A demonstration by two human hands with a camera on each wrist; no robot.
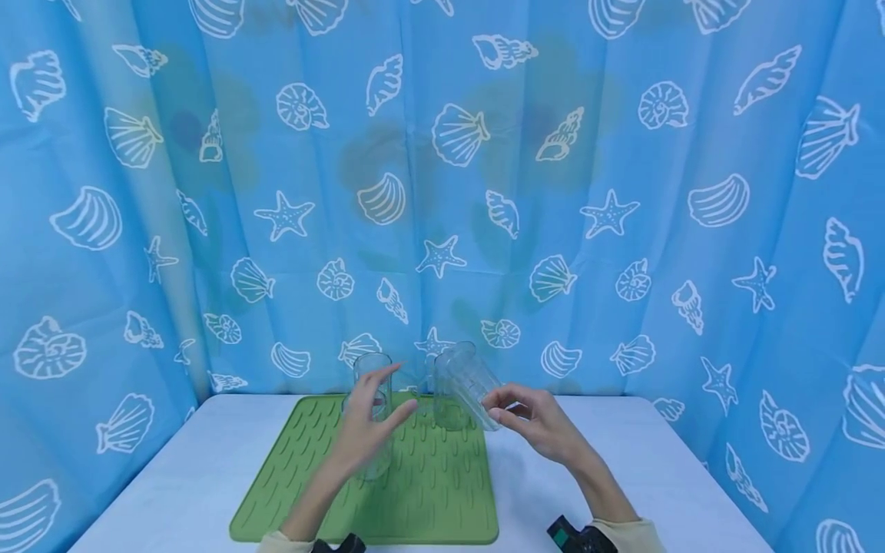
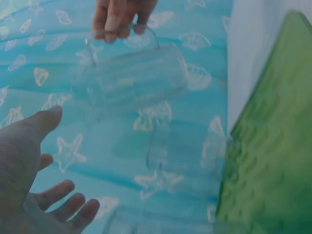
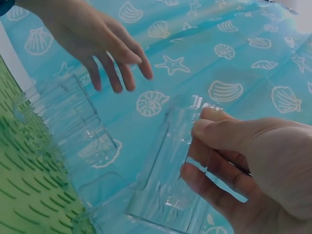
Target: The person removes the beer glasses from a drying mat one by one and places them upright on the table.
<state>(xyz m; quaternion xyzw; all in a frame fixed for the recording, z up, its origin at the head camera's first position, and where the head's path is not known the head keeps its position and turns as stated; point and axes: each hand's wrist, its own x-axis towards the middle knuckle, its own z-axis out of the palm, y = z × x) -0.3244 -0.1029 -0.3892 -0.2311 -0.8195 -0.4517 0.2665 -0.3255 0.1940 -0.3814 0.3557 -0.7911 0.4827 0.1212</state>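
Observation:
My right hand (image 1: 539,422) holds a clear glass mug (image 1: 472,382) by its handle, thumb and fingers pinching round it. The mug is tilted in the air over the right back part of a green ribbed mat (image 1: 435,503). Just behind it, overlapped in the head view, a second clear glass (image 1: 445,415) stands on the mat. My left hand (image 1: 362,430) has its fingers spread and thumb apart, holding nothing. It partly hides clear glassware (image 1: 376,465) on the mat's left half. In the right wrist view, the mug (image 3: 168,180) hangs below the left hand (image 3: 100,44).
The mat lies on a white table (image 1: 594,491). A blue curtain (image 1: 512,200) with white seashell and starfish prints hangs behind the table and along both sides. The transparent glassware (image 3: 73,117) overlaps in the right wrist view.

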